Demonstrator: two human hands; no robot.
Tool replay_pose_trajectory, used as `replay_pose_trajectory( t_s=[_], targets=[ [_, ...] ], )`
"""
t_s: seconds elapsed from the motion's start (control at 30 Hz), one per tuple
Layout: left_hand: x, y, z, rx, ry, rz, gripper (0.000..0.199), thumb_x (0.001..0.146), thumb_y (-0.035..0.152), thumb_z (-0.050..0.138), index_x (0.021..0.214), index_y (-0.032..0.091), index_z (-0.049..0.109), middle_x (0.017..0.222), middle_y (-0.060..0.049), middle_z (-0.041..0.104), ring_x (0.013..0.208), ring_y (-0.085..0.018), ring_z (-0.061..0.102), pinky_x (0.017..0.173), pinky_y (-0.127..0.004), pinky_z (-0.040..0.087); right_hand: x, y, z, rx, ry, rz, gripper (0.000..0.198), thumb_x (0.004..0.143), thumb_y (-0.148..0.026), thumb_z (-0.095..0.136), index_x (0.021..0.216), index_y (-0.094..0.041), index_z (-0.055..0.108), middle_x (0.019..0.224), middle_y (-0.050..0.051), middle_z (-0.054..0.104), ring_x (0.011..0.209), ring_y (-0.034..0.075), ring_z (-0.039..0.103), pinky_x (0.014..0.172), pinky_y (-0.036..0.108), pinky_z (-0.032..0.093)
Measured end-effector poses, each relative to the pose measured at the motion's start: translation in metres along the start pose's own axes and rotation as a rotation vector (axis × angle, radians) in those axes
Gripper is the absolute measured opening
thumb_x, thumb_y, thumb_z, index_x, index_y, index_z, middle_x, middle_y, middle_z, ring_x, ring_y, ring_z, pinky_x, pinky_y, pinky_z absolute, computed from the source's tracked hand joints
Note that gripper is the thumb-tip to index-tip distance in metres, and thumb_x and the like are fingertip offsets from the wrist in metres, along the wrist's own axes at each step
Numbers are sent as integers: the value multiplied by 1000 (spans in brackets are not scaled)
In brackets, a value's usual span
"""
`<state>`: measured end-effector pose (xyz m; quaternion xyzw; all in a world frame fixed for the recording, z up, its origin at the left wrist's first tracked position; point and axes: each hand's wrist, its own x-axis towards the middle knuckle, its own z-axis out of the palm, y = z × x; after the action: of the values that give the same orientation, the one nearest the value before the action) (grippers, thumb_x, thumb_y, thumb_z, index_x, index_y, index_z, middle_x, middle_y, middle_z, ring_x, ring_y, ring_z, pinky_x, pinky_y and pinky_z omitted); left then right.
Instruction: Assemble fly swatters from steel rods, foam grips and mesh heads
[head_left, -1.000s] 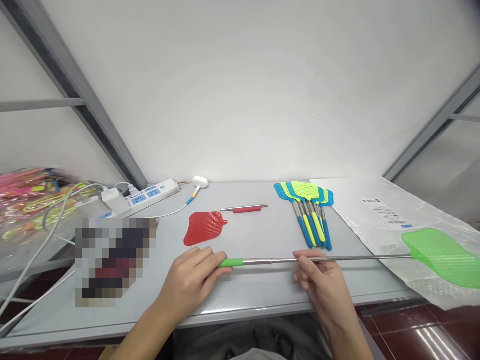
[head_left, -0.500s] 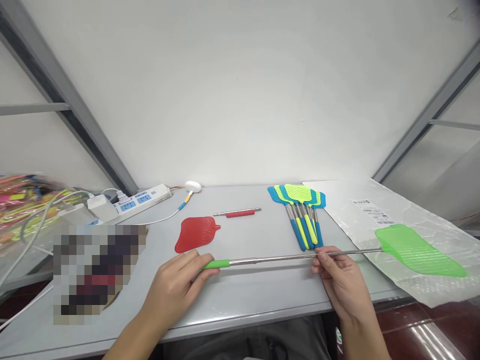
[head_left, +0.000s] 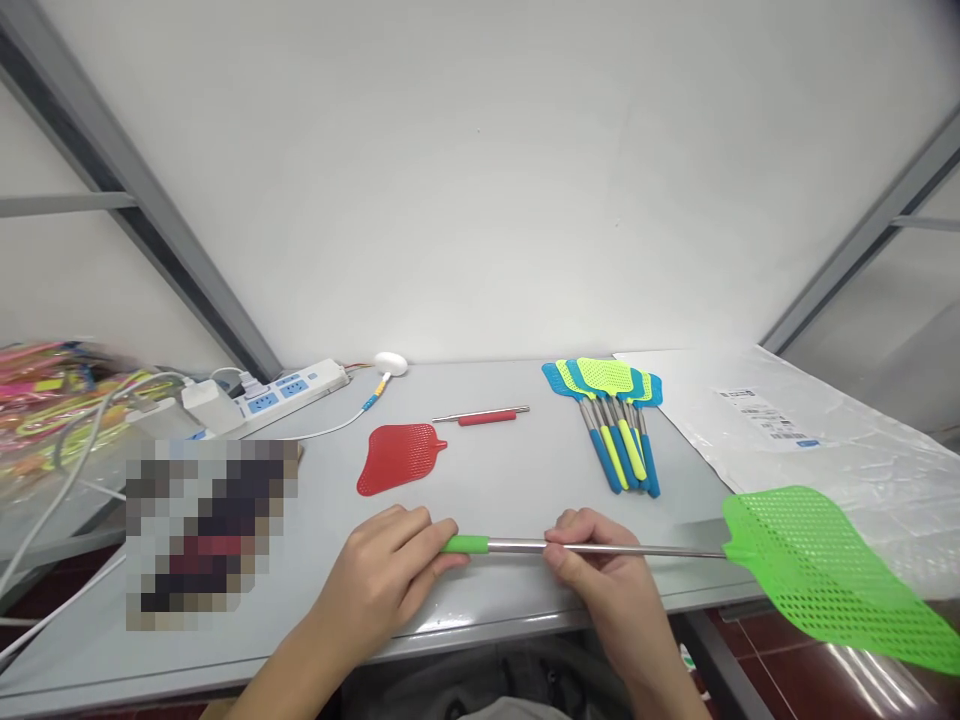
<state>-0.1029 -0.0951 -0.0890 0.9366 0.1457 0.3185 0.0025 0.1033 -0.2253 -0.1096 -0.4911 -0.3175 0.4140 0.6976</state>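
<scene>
A green fly swatter (head_left: 832, 570) with a telescopic metal rod lies across both hands, its perforated head out to the right past the table edge. My left hand (head_left: 394, 565) is closed around the green grip. With thumb and fingers, my right hand (head_left: 596, 560) pinches the metal rod a short way right of the grip. Beyond my left hand, a detached red swatter head (head_left: 403, 457) rests flat on the table. Behind it are a metal rod and a red handle (head_left: 487, 418), side by side.
Several blue and yellow fly swatters (head_left: 619, 420) lie fanned in a pile at the back right. A white plastic bag (head_left: 750, 420) covers the right side. A power strip (head_left: 292, 390) with plugs and cables stands at the left, near bagged colourful items (head_left: 67, 400) and a blurred-out object (head_left: 217, 530).
My right hand has moved left along the rod, closer to my left hand. The swatter's exposed rod is shorter, and its head has come nearer and lower.
</scene>
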Motion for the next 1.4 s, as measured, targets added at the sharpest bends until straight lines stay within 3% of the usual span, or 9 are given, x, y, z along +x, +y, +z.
replay_pose_trajectory(
  t_s=[0.13,0.33,0.57,0.93,1.2,1.4],
  targets=[
    [-2,-2,0,-11,-23,-9,9,92,24,55,97,19,60,66,0,50,58,-14,42,57,-26,34,-2,1,9,-19,25,7,16,73,-32,78,71,-20,67,65,-2,52,62,12,46,60,25,36],
    [-3,-6,-1,-21,-6,-35,6,91,23,57,95,20,60,64,2,47,55,-13,38,55,-26,30,-1,5,4,-76,26,48,17,73,-34,79,80,-21,72,72,-1,58,65,12,46,59,24,35],
    [-6,-10,-3,-43,36,-77,7,90,21,60,97,20,60,64,3,47,56,-12,39,56,-25,32,2,10,-7,101,52,61,21,81,-36,73,93,-19,73,55,-4,49,55,9,44,54,23,35],
    [-8,-17,-4,-69,60,-184,10,90,19,59,99,22,61,71,2,54,60,-11,46,59,-23,36,21,-14,-49,400,297,-25,15,78,-29,76,85,-18,69,59,-5,46,55,7,42,53,21,41],
    [-7,-15,-6,-58,82,-178,11,90,19,59,100,22,61,73,2,56,59,-11,47,58,-23,37,20,-16,-48,383,393,-132,19,86,-36,67,87,-17,66,58,-4,47,55,10,43,53,24,42],
    [-6,-16,-10,-49,117,-192,12,90,20,60,102,21,62,72,2,56,58,-10,50,58,-22,38,20,-19,-46,448,493,-192,24,88,-31,63,72,-21,48,54,-6,41,53,11,39,53,26,40]
  ],
)
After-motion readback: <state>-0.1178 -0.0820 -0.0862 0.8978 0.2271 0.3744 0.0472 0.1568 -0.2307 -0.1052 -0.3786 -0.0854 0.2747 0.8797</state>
